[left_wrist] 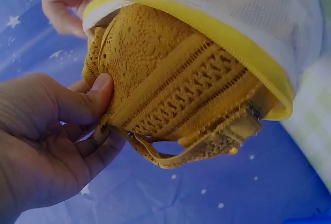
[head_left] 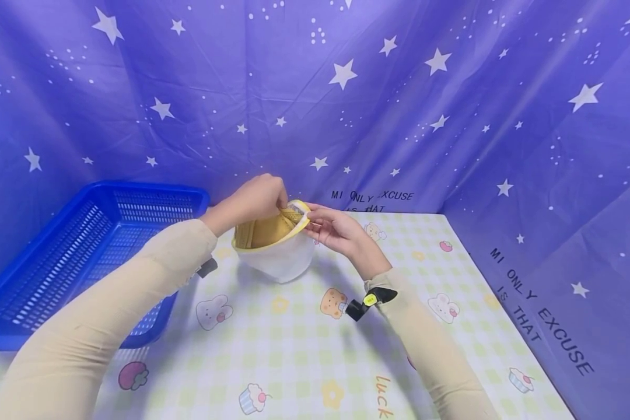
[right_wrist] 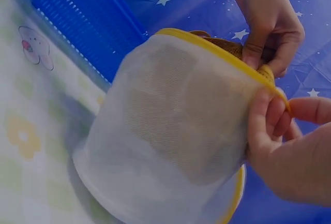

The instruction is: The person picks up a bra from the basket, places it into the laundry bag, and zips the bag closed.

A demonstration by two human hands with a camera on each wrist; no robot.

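A white mesh laundry bag (head_left: 279, 262) with a yellow rim is held at the far part of the table, its mouth unzipped. Inside it sits a mustard-yellow lace bra (left_wrist: 155, 74), partly sticking out of the mouth in the left wrist view; its paler shape shows through the mesh in the right wrist view. The left hand (head_left: 259, 195) pinches the bra's edge between thumb and fingers at the mouth. On the other side, the right hand (head_left: 338, 230) grips the yellow rim of the bag. The bag's lower part touches or hovers just over the tablecloth; I cannot tell which.
To the left stands a large blue plastic basket (head_left: 160, 186) with slotted walls, beside the left forearm. A checked tablecloth (head_left: 294, 350) with cartoon prints covers the table. A purple star-patterned curtain (head_left: 294, 70) hangs behind and to the right.
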